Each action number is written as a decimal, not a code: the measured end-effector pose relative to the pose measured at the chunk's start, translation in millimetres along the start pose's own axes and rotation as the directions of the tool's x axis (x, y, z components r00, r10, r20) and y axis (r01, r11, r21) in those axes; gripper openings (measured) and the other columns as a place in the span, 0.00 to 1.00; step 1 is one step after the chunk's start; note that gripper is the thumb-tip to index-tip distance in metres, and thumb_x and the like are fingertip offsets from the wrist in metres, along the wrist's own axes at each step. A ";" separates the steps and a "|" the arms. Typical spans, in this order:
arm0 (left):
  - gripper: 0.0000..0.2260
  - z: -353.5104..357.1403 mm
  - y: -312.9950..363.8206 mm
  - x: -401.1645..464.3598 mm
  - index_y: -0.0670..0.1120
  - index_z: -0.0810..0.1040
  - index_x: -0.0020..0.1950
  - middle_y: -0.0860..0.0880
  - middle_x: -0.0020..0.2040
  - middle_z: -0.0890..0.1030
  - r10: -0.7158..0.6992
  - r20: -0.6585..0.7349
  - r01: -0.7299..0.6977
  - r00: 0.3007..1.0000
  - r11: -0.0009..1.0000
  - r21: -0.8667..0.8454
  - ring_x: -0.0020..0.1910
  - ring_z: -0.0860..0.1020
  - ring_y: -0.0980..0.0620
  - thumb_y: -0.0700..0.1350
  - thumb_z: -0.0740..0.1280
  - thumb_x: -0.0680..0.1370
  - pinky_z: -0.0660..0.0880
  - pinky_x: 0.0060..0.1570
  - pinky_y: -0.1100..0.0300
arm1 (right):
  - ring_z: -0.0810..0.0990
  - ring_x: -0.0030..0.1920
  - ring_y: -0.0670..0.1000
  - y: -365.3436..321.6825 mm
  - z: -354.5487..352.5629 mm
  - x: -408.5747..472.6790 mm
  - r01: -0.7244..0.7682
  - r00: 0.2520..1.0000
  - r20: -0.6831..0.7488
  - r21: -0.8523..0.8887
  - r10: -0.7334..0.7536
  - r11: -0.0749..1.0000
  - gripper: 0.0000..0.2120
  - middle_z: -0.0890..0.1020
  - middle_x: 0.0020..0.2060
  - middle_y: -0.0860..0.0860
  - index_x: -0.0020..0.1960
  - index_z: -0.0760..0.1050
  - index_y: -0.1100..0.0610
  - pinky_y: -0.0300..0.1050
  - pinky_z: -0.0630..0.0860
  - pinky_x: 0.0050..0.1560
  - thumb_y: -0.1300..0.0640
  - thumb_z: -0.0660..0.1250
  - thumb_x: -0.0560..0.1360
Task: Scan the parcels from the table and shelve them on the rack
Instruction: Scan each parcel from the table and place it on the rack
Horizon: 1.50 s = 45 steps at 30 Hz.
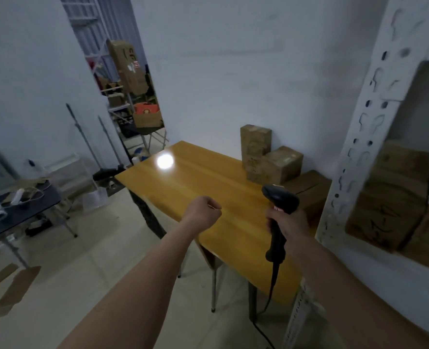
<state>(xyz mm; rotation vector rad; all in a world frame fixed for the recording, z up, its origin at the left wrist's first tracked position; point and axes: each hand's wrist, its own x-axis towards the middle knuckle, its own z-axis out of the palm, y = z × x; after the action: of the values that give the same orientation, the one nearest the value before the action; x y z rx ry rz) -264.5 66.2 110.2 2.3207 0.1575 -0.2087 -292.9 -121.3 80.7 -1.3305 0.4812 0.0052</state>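
Three brown cardboard parcels stand at the far right of the wooden table [195, 182]: a tall one [255, 144] against the wall, a lower one [276, 165] in front of it, and a third [309, 190] by the rack. My right hand [290, 224] grips a black corded barcode scanner [278, 212] above the table's right side. My left hand [203, 210] hovers over the table's near edge with its fingers curled and nothing in it. The white metal rack [367, 137] stands at the right, and several parcels [394, 195] sit on its shelf.
A dark side table [19, 212] with tape rolls and clutter stands at the left. Flat cardboard pieces [14, 288] lie on the floor. A doorway behind the table opens onto a storeroom with boxes [130, 69]. The scanner's cable hangs down to the floor.
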 end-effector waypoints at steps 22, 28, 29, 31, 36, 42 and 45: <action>0.07 60.0 45.6 310.0 0.48 0.80 0.53 0.44 0.58 0.81 0.251 0.452 -0.317 0.856 0.945 0.076 0.45 0.82 0.49 0.41 0.63 0.80 0.76 0.31 0.60 | 0.74 0.30 0.55 0.6 36.4 185.6 -0.069 0.781 -0.587 0.258 0.213 0.964 0.07 0.76 0.31 0.58 0.49 0.75 0.65 0.48 0.71 0.35 0.67 0.71 0.72; 0.14 112.6 66.3 327.4 0.46 0.75 0.65 0.46 0.61 0.77 0.197 0.576 -0.338 0.793 0.930 0.147 0.57 0.77 0.46 0.46 0.65 0.80 0.75 0.52 0.56 | 0.74 0.29 0.55 4.2 9.6 213.1 -0.089 0.717 -0.635 0.327 0.288 0.941 0.07 0.77 0.31 0.58 0.48 0.76 0.66 0.46 0.73 0.34 0.70 0.70 0.70; 0.15 121.0 68.5 330.4 0.45 0.73 0.66 0.47 0.59 0.76 0.185 0.587 -0.327 0.788 0.934 0.144 0.55 0.77 0.47 0.46 0.65 0.80 0.73 0.50 0.58 | 0.74 0.29 0.55 5.5 4.4 220.3 -0.093 0.715 -0.633 0.337 0.298 0.937 0.07 0.77 0.31 0.58 0.47 0.76 0.65 0.46 0.73 0.34 0.70 0.70 0.70; 0.17 137.6 69.9 335.0 0.43 0.71 0.66 0.49 0.56 0.75 0.167 0.600 -0.311 0.783 0.940 0.144 0.53 0.75 0.48 0.46 0.66 0.79 0.71 0.49 0.58 | 0.74 0.29 0.55 10.3 -6.5 237.4 -0.096 0.696 -0.644 0.355 0.318 0.930 0.05 0.76 0.31 0.58 0.45 0.76 0.64 0.46 0.73 0.34 0.70 0.70 0.70; 0.27 174.7 66.8 348.2 0.47 0.64 0.74 0.46 0.66 0.69 0.134 0.602 -0.351 0.787 0.900 0.258 0.66 0.68 0.45 0.52 0.69 0.77 0.70 0.63 0.52 | 0.76 0.38 0.57 35.5 -25.9 278.1 -0.096 0.649 -0.674 0.388 0.353 0.917 0.07 0.77 0.36 0.58 0.48 0.76 0.61 0.51 0.73 0.45 0.64 0.72 0.72; 0.36 207.1 68.1 370.5 0.46 0.57 0.77 0.44 0.73 0.63 0.097 0.640 -0.313 0.762 0.921 0.232 0.72 0.62 0.43 0.48 0.73 0.74 0.65 0.69 0.50 | 0.74 0.41 0.53 52.2 -38.3 301.2 -0.141 0.634 -0.666 0.399 0.393 0.906 0.13 0.75 0.40 0.55 0.55 0.74 0.58 0.47 0.71 0.46 0.60 0.72 0.73; 0.42 224.9 68.1 386.1 0.46 0.56 0.78 0.44 0.72 0.64 0.067 0.693 -0.283 0.717 0.937 0.203 0.71 0.65 0.42 0.51 0.75 0.71 0.67 0.69 0.47 | 0.75 0.43 0.53 58.3 -44.8 305.8 -0.139 0.635 -0.666 0.399 0.391 0.906 0.11 0.76 0.42 0.54 0.54 0.74 0.57 0.48 0.72 0.49 0.60 0.72 0.73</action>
<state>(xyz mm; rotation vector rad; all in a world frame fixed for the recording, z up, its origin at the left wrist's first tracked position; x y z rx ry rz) 102.7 -125.1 -71.1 2.3669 -0.5046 -1.0309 -47.8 -229.7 -83.9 -0.8800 1.3277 -0.3687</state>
